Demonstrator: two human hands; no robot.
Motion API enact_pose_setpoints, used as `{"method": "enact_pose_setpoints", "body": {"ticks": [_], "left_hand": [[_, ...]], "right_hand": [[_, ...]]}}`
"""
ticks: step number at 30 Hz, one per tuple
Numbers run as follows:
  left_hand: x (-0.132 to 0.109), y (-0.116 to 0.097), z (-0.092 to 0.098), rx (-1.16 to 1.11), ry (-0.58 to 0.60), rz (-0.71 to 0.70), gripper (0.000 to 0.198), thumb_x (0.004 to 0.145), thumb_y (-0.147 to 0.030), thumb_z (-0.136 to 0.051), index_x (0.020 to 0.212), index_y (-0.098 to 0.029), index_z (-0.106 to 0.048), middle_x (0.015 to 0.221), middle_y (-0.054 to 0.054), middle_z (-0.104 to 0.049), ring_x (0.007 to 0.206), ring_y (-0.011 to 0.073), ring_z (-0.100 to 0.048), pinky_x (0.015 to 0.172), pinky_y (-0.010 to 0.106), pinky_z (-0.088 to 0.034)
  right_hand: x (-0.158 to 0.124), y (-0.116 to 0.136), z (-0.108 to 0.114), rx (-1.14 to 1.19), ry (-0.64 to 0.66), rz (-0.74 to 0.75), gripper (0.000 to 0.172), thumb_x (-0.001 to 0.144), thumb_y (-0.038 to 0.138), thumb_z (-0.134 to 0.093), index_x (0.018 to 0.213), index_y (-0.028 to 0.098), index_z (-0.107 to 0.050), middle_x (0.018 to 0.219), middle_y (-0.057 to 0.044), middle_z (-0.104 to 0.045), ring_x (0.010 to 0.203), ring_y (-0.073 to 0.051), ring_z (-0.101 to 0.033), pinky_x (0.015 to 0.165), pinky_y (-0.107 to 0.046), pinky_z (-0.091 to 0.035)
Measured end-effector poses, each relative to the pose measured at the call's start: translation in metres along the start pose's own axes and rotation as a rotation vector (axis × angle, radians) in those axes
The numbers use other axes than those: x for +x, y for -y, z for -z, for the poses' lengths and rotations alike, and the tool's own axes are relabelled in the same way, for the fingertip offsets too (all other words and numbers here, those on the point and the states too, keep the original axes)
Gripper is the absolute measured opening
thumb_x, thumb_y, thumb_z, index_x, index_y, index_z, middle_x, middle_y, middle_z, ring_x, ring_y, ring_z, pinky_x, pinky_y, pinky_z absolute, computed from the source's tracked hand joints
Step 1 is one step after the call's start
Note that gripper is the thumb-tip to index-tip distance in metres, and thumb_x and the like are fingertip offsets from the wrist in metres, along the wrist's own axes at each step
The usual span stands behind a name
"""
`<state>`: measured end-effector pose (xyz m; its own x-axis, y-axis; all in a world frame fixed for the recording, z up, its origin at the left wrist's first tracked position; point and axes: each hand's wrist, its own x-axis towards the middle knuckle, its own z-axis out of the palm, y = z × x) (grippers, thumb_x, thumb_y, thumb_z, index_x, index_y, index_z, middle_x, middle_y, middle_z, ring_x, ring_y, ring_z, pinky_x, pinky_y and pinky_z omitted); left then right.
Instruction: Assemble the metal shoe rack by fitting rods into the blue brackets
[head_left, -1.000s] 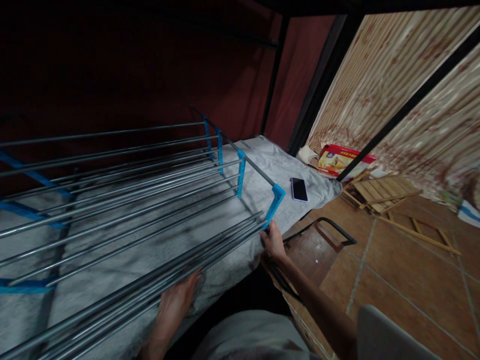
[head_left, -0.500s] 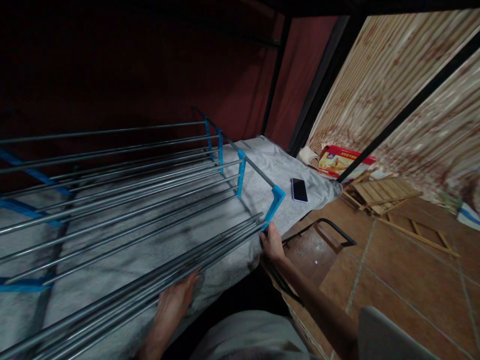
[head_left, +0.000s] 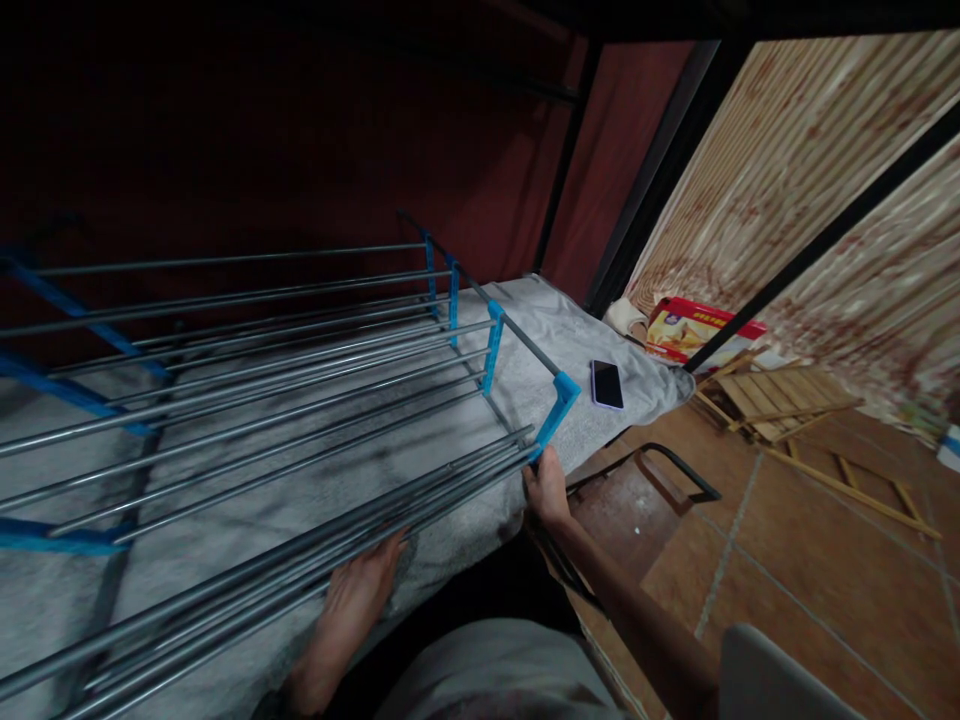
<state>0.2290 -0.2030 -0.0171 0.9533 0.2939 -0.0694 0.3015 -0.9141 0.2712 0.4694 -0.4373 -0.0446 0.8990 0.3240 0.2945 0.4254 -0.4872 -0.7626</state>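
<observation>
A rack of grey metal tubes (head_left: 300,402) joined by blue plastic brackets lies across a grey cloth in front of me. Along its near side runs a bundle of loose-looking parallel metal tubes (head_left: 315,560). My left hand (head_left: 358,590) is under this bundle, its fingers curled up against the tubes and partly hidden by them. At the bundle's right end, my right hand (head_left: 549,488) closes around the lower end of the corner blue bracket (head_left: 556,415), where the tubes meet it. The thumb side shows; the other fingers are mostly out of sight.
A phone (head_left: 606,385) lies on the grey cloth (head_left: 525,320), right of the rack. On the tiled floor are a folded wooden piece (head_left: 787,395) and a red and yellow box (head_left: 701,328). A chair with a black frame (head_left: 679,468) stands beside my right arm. Dark posts rise behind.
The whole view has shifted slightly, so the rack, phone and floor items appear a little further right. Both hands keep about the same hold on the rack.
</observation>
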Motion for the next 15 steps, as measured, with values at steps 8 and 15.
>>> {"method": "enact_pose_setpoints", "body": {"ticks": [8, 15], "left_hand": [[-0.025, 0.007, 0.008, 0.113, -0.14, 0.103, 0.037, 0.099, -0.036, -0.038, 0.117, -0.02, -0.066, 0.115, 0.012, -0.071, 0.101, 0.0285, -0.068, 0.091, 0.043, -0.052], [-0.048, 0.001, 0.014, -0.084, -0.176, 0.216, 0.023, 0.098, -0.027, -0.048, 0.112, -0.023, -0.066, 0.109, 0.005, -0.072, 0.103, 0.0225, -0.066, 0.092, 0.037, -0.048]], "right_hand": [[0.003, -0.001, 0.007, 0.027, 0.022, -0.001, 0.017, 0.082, 0.028, -0.051, 0.099, 0.022, -0.05, 0.096, -0.005, -0.057, 0.09, -0.023, -0.055, 0.084, -0.039, -0.047], [0.006, -0.004, 0.019, 0.107, 0.158, 0.016, 0.031, 0.079, 0.043, -0.057, 0.099, 0.02, -0.051, 0.089, -0.005, -0.058, 0.081, -0.023, -0.056, 0.08, -0.038, -0.046]]}}
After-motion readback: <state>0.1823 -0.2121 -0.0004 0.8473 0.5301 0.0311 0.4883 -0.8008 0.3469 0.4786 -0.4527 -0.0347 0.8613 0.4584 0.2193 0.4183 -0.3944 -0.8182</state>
